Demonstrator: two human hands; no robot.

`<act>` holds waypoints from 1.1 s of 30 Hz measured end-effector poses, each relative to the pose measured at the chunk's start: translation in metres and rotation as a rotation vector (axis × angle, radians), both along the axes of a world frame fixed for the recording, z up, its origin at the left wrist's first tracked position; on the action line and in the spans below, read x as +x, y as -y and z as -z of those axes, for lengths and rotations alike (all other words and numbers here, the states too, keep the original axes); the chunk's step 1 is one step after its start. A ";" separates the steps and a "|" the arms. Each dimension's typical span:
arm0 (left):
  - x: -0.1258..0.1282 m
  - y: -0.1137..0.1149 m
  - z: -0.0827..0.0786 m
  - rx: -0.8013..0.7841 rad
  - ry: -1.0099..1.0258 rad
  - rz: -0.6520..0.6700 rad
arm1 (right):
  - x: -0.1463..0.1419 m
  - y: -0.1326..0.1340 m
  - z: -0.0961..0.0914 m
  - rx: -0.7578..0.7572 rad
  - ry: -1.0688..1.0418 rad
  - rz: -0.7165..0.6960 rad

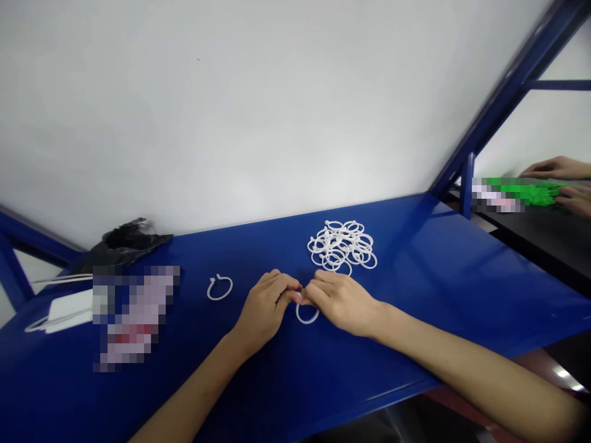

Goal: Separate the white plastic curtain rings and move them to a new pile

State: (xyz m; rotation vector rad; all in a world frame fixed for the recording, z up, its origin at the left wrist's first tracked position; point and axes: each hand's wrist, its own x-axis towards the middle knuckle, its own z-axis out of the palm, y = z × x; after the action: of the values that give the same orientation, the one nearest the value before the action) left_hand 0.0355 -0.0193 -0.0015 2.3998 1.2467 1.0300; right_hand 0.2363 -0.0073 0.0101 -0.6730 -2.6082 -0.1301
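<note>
A white plastic ring hangs below my fingertips, low over the blue table. My left hand pinches its upper end from the left, fingers closed. From the right, my right hand closes on the same ring, and the two hands' fingertips meet there. What the fingers cover at the ring's ends is hidden. Off to the left of my left hand lies a similar ring with a gap at its top. Just beyond my right hand is a heap of white rings, several overlapping.
A crumpled black plastic bag sits at the back left. Near it lie a white flat item with a cable and a blurred-out pinkish packet. At the far right, another person's hands handle green pieces beyond a blue frame post.
</note>
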 end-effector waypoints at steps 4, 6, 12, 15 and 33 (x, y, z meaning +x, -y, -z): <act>-0.008 -0.007 -0.011 0.124 -0.187 -0.131 | 0.001 -0.007 -0.007 -0.095 -0.112 0.149; -0.020 -0.011 -0.018 0.159 -0.360 -0.359 | 0.007 -0.017 -0.013 -0.146 -0.155 0.299; -0.068 -0.019 -0.024 -0.050 -0.800 -0.818 | 0.029 -0.075 -0.037 -0.108 -0.133 0.632; -0.077 -0.022 -0.016 -0.149 -0.827 -0.766 | 0.028 -0.098 -0.044 -0.130 -0.062 0.704; -0.061 -0.013 -0.028 -0.283 -0.526 -0.342 | 0.015 -0.045 -0.028 0.068 -0.076 0.358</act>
State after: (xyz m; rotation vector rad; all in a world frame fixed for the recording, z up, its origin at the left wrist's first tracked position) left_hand -0.0250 -0.0063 0.0267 2.3509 1.8789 0.2475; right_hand 0.2514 0.0374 0.0384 -1.0912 -2.3761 -0.2938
